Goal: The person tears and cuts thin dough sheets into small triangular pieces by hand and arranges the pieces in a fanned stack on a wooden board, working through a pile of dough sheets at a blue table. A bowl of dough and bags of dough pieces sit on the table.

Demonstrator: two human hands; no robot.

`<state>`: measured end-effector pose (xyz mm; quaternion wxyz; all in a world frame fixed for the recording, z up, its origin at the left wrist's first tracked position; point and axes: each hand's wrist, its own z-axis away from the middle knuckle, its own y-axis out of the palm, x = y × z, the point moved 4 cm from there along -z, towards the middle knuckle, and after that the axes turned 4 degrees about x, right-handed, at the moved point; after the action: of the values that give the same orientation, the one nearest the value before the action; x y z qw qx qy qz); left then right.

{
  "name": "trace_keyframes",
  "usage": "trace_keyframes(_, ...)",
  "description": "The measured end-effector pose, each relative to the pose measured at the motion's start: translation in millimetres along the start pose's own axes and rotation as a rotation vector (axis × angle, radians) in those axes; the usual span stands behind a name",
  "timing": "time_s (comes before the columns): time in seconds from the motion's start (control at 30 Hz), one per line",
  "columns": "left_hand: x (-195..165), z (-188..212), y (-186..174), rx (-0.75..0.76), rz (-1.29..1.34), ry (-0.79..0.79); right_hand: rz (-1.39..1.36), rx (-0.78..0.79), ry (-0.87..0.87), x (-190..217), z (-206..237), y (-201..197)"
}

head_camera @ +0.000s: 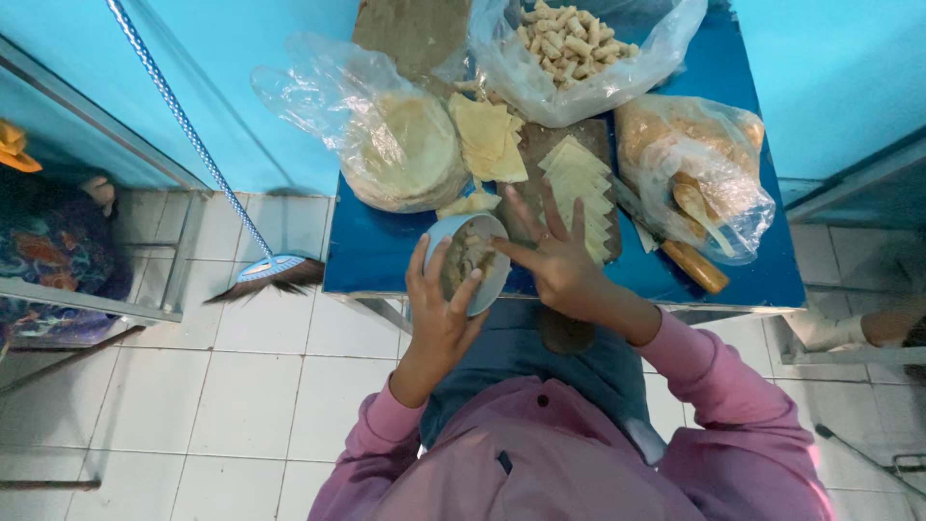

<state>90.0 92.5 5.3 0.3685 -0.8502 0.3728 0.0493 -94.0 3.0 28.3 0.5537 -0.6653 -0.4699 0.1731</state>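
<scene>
Pale blue bowl with a brownish filling, tilted on its side at the near edge of the worktop, close to the near left corner. Cupped from behind and below by the left hand, thumb and fingers wrapped around the rim in a firm grasp. Right hand just beside it, spread wide and loose, clasping nothing, one fingertip reaching into the bowl's mouth and touching the filling.

Under the right hand, a dark wooden board carrying a stepped row of yellowish square wrappers. Beside the board toward the left edge, a looser heap of the same wrappers, and one folded piece just behind the bowl. Farther left, overhanging the left edge, a clear plastic bag with a stack of round flat sheets. At the far edge, an open bag of small rolled pieces. Toward the right edge, a bag of golden crumbs with a pale spoon inside, and a wooden handle near the near right corner.

Off the worktop, a broom leaning on white floor tiles.
</scene>
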Motion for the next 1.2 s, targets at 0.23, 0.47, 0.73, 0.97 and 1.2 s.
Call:
trace_keyframes(0.23, 1.2, 0.2, 1.3, 0.016, 0.001, -0.008, 0.696, -0.133, -0.230, -2.9, 21.4, 1.4)
trace_keyframes(0.47, 0.0, 1.7, 3.0, 0.006, -0.010, 0.000, 0.408, -0.136, -0.137, -2.0, 16.0, -0.3)
trace_keyframes(0.73, -0.6, 2.6, 5.0, 0.005, -0.032, -0.006, 0.496, -0.127, -0.154, 11.0, 7.1, -0.1)
trace_keyframes(0.97, -1.8, 3.1, 5.9, 0.001, -0.041, -0.017, -0.034, -0.002, 0.039, 5.9, 5.1, -5.8)
trace_keyframes(1.2, 20.6, -1.7, -7.3, -0.102, 0.150, -0.194, -0.488, -0.080, 0.032, -26.1, 18.4, -27.4)
